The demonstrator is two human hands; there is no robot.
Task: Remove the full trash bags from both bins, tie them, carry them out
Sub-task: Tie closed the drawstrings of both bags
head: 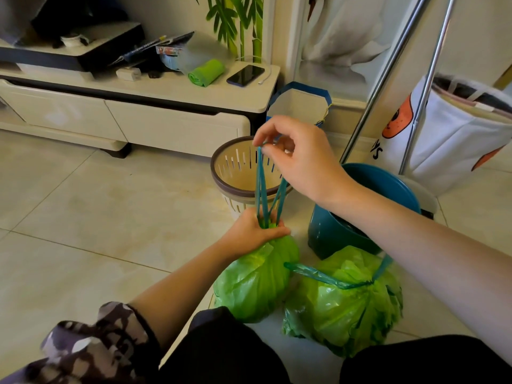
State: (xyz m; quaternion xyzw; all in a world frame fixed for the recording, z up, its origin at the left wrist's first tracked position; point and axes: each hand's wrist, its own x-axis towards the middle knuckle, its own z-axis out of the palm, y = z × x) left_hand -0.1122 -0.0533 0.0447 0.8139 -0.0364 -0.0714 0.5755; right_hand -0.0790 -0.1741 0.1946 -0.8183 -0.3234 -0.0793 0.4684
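Note:
Two full green trash bags sit on the tiled floor in front of me. My left hand (256,231) grips the gathered neck of the left bag (255,278). My right hand (296,156) pinches that bag's teal drawstrings (261,187) and holds them taut above the neck. The right bag (343,303) lies beside it with its teal drawstring (318,275) cinched at the neck. Behind stand a cream slotted bin with a brown rim (221,173) and a teal bin (329,231), both without green bags.
A white TV cabinet (171,115) runs along the back left, with a green roll of bags (206,72) and a phone (245,74) on top. A blue-edged paper bag (299,105), metal rack poles (388,76) and a white laundry bag (454,134) stand at the right.

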